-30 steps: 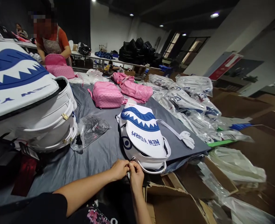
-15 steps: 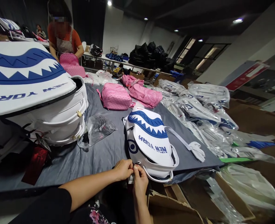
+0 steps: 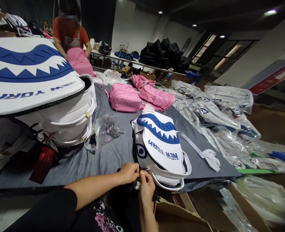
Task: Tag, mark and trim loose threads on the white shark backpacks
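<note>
A white backpack with a blue toothed pattern and "NEW YORK" lettering lies on the grey cloth-covered table. At its lower left corner, by the table's front edge, my left hand and my right hand meet with fingertips pinched. What they pinch is too small to make out; a small pale tag hangs just below, between them. Another white backpack of the same pattern stands large at the left, with a red tag hanging from it.
Pink bags lie mid-table, near a clear plastic pouch. A white glove rests at the right. Plastic-wrapped white bags pile up beyond. An open cardboard box stands below the edge. A person handles a pink backpack across the table.
The whole view has shifted slightly, so things appear further right. My two hands stay pinched together at the backpack's corner. The person's pink backpack looks more tilted.
</note>
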Action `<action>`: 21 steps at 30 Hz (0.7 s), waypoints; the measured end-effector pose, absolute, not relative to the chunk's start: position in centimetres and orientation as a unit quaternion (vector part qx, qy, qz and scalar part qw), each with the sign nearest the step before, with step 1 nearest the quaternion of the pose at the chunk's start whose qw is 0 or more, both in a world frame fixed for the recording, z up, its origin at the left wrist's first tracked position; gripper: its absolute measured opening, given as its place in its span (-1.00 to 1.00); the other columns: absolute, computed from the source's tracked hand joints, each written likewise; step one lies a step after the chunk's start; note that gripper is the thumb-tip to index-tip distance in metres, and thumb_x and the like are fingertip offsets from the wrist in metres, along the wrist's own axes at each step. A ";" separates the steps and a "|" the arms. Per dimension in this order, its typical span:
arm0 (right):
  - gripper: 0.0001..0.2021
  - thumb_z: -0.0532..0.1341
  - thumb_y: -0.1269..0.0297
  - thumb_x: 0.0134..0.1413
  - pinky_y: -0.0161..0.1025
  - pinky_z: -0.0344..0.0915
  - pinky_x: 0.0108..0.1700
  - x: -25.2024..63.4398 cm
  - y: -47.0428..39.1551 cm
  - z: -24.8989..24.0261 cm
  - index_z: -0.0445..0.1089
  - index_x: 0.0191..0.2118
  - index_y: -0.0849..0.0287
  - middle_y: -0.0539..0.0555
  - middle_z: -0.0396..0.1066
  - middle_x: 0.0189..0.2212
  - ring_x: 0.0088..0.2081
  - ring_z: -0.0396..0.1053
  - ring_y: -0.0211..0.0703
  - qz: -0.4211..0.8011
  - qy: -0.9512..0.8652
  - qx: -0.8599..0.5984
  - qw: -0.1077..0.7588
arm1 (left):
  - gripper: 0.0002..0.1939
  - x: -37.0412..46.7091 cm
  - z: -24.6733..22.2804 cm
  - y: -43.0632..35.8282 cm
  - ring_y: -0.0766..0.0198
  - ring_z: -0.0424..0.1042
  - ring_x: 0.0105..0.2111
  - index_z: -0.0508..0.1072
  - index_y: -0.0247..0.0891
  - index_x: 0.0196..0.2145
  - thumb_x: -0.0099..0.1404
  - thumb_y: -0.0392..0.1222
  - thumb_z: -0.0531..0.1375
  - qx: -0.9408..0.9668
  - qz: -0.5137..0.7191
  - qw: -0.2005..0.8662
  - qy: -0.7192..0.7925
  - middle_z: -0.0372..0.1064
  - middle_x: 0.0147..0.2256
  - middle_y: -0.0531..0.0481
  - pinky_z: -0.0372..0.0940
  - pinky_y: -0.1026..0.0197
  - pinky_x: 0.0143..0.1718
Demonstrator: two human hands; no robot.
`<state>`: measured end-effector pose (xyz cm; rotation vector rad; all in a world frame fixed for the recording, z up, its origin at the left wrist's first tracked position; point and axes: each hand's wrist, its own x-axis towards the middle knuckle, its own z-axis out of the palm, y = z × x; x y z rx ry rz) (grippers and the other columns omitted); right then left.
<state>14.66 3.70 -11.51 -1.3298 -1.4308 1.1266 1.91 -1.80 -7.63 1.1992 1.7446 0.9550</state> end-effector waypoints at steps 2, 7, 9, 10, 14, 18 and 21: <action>-0.52 0.35 -0.14 -0.28 -0.06 0.34 -0.05 14.6 3.6 -11.4 0.51 -0.39 0.24 0.17 0.55 -0.29 -0.20 0.45 0.04 0.451 -0.574 -0.535 0.425 | -0.84 1.9 -7.5 -1.9 0.29 0.49 -0.32 0.50 -0.19 -0.22 0.26 -0.18 0.16 0.482 0.375 0.408 0.679 0.49 -0.36 0.08 0.30 0.28 -0.21; -0.51 0.34 -0.13 -0.24 -0.07 0.33 -0.04 14.7 3.5 -11.4 0.51 -0.32 0.25 0.16 0.54 -0.29 -0.20 0.44 0.02 0.451 -0.576 -0.537 0.419 | -0.79 1.9 -7.3 -2.1 0.24 0.48 -0.24 0.51 -0.21 -0.21 0.30 -0.12 0.12 0.477 0.369 0.398 0.691 0.50 -0.31 0.01 0.28 0.25 -0.18; -0.50 0.34 -0.12 -0.23 -0.08 0.34 -0.05 14.7 3.5 -11.4 0.51 -0.31 0.26 0.15 0.54 -0.29 -0.20 0.44 0.01 0.450 -0.576 -0.541 0.417 | -0.79 2.0 -7.4 -2.1 0.25 0.47 -0.25 0.50 -0.18 -0.18 0.30 -0.12 0.13 0.481 0.364 0.402 0.689 0.51 -0.29 0.03 0.28 0.26 -0.19; -0.51 0.35 -0.12 -0.23 -0.08 0.34 -0.06 14.7 3.5 -11.4 0.51 -0.32 0.26 0.15 0.54 -0.30 -0.21 0.44 0.00 0.448 -0.577 -0.542 0.416 | -0.80 2.0 -7.4 -2.1 0.28 0.47 -0.29 0.51 -0.17 -0.19 0.31 -0.13 0.12 0.486 0.358 0.410 0.684 0.51 -0.32 0.06 0.28 0.28 -0.22; -0.52 0.36 -0.12 -0.24 -0.10 0.37 -0.11 14.6 3.6 -11.5 0.51 -0.34 0.25 0.14 0.54 -0.32 -0.24 0.45 -0.01 0.445 -0.582 -0.542 0.412 | -0.77 2.0 -7.4 -2.1 0.21 0.47 -0.25 0.51 -0.20 -0.22 0.34 -0.08 0.09 0.480 0.346 0.395 0.702 0.51 -0.30 -0.01 0.28 0.24 -0.21; -0.52 0.37 -0.11 -0.24 -0.10 0.40 -0.12 14.7 3.8 -11.7 0.50 -0.33 0.25 0.15 0.54 -0.27 -0.23 0.46 -0.01 0.438 -0.578 -0.551 0.413 | -0.82 1.9 -7.1 -2.1 0.21 0.47 -0.19 0.51 -0.15 -0.19 0.31 -0.12 0.14 0.491 0.348 0.385 0.699 0.53 -0.23 0.02 0.28 0.25 -0.20; -0.54 0.38 -0.08 -0.23 -0.11 0.42 -0.16 14.8 3.8 -11.8 0.50 -0.33 0.25 0.14 0.53 -0.29 -0.25 0.47 -0.01 0.428 -0.587 -0.555 0.405 | -0.87 1.7 -7.0 -2.1 0.21 0.47 -0.18 0.51 -0.14 -0.24 0.30 -0.17 0.17 0.493 0.349 0.380 0.700 0.53 -0.26 0.04 0.30 0.23 -0.15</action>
